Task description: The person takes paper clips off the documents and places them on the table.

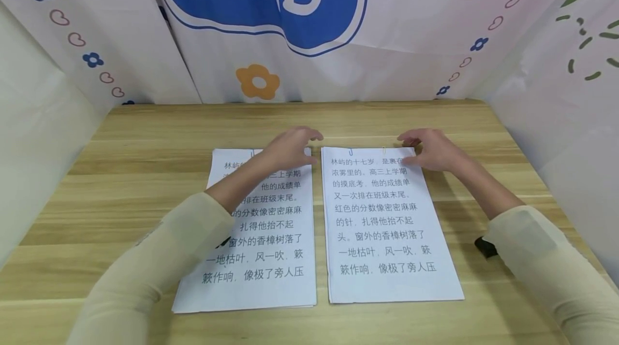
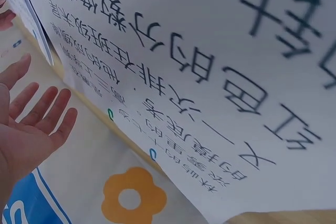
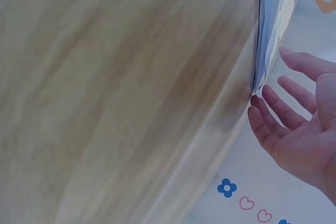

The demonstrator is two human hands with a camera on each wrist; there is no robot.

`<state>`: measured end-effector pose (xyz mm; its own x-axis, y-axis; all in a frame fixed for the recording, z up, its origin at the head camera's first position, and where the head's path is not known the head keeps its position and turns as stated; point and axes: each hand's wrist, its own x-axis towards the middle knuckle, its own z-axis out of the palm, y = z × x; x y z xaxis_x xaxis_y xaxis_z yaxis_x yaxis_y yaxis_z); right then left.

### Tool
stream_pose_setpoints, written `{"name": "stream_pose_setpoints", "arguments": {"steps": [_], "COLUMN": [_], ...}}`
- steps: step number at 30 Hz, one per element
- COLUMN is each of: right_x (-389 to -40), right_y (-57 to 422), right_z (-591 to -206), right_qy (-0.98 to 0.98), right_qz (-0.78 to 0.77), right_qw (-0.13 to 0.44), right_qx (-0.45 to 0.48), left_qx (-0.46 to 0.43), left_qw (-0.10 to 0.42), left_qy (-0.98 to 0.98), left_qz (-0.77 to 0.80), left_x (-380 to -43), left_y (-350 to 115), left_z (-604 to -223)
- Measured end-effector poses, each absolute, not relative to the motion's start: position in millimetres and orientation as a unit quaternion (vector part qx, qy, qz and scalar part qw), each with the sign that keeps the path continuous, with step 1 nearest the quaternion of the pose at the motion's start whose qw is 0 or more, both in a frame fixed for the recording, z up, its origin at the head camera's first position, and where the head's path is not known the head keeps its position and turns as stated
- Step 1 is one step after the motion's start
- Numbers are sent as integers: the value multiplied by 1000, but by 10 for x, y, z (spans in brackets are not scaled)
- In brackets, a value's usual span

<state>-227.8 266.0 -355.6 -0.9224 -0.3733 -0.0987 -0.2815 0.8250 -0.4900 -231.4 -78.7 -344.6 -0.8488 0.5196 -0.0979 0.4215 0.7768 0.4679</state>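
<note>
Two stacks of printed sheets lie side by side: a left stack (image 1: 271, 227) and a right stack (image 1: 382, 227), with large Chinese characters on top. My left hand (image 1: 290, 149) hovers over the upper right corner of the left stack, fingers loosely bent and holding nothing. A blue paper clip (image 2: 153, 153) and a green paper clip (image 2: 110, 114) sit on that stack's top edge. At the right stack's upper right corner is my right hand (image 1: 430, 150), its relaxed fingers (image 3: 278, 114) close to the paper; whether they touch it I cannot tell.
On the right stack's top edge are another blue paper clip (image 1: 350, 151) and a yellow paper clip (image 1: 384, 150). Both stacks lie on a wooden table (image 1: 121, 173). A printed white curtain (image 1: 411, 60) stands behind the far edge, with white sheeting at both sides.
</note>
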Motion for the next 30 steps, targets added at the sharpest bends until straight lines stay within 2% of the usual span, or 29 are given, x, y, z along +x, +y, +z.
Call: {"name": "stream_pose_setpoints", "arguments": {"steps": [30], "right_x": [-2325], "right_y": [2638], "right_z": [-3631], "right_qy": [957], "right_qz": [-225], "right_qw": [94], "right_qx": [-159], "left_qx": [231], "left_qw": [145], "left_qy": [932], "left_qz": [240], "left_x": [-2471], "left_y": [-413], "left_z": [-3570]}}
